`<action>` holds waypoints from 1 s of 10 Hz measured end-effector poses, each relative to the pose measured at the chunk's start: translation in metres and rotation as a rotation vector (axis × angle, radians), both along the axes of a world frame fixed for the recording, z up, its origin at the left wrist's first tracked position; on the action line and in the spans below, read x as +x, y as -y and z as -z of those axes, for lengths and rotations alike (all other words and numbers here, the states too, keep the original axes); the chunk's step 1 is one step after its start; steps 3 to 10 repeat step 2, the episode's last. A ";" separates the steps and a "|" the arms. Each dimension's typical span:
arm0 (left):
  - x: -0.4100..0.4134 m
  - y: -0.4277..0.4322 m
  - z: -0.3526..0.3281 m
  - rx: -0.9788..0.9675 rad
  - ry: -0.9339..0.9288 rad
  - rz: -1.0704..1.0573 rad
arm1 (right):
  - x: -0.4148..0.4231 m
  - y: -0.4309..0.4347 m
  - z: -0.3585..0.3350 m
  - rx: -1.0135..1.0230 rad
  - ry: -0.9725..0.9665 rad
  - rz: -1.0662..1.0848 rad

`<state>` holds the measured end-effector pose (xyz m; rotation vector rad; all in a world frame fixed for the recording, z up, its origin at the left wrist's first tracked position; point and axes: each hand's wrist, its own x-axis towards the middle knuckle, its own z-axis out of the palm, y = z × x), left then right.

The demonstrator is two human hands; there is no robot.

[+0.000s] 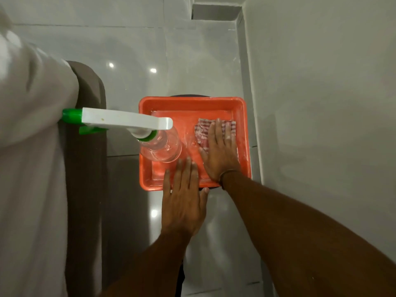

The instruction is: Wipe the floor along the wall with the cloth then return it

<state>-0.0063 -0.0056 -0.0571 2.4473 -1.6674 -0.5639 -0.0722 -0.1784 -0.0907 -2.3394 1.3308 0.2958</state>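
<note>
A red-and-white striped cloth [203,130] lies in the right part of an orange tray [192,102]. My right hand [218,153] rests flat on the cloth with its fingers spread, covering most of it. My left hand [184,198] hovers flat over the tray's near edge, fingers apart and holding nothing. The grey tiled floor [150,46] meets the wall [321,82] along a strip to the right of the tray.
A clear spray bottle [159,146] with a white and green trigger head stands in the tray's left half. The tray sits on a dark round stool, barely visible. A white fabric mass [32,146] and a brown piece of furniture [87,146] fill the left side.
</note>
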 end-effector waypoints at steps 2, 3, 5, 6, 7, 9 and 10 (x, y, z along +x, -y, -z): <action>-0.006 -0.001 -0.029 0.045 -0.076 -0.024 | -0.009 -0.004 -0.037 0.102 0.029 0.003; -0.006 -0.001 -0.029 0.045 -0.076 -0.024 | -0.009 -0.004 -0.037 0.102 0.029 0.003; -0.006 -0.001 -0.029 0.045 -0.076 -0.024 | -0.009 -0.004 -0.037 0.102 0.029 0.003; -0.006 -0.001 -0.029 0.045 -0.076 -0.024 | -0.009 -0.004 -0.037 0.102 0.029 0.003; -0.006 -0.001 -0.029 0.045 -0.076 -0.024 | -0.009 -0.004 -0.037 0.102 0.029 0.003; -0.006 -0.001 -0.029 0.045 -0.076 -0.024 | -0.009 -0.004 -0.037 0.102 0.029 0.003; -0.006 -0.001 -0.029 0.045 -0.076 -0.024 | -0.009 -0.004 -0.037 0.102 0.029 0.003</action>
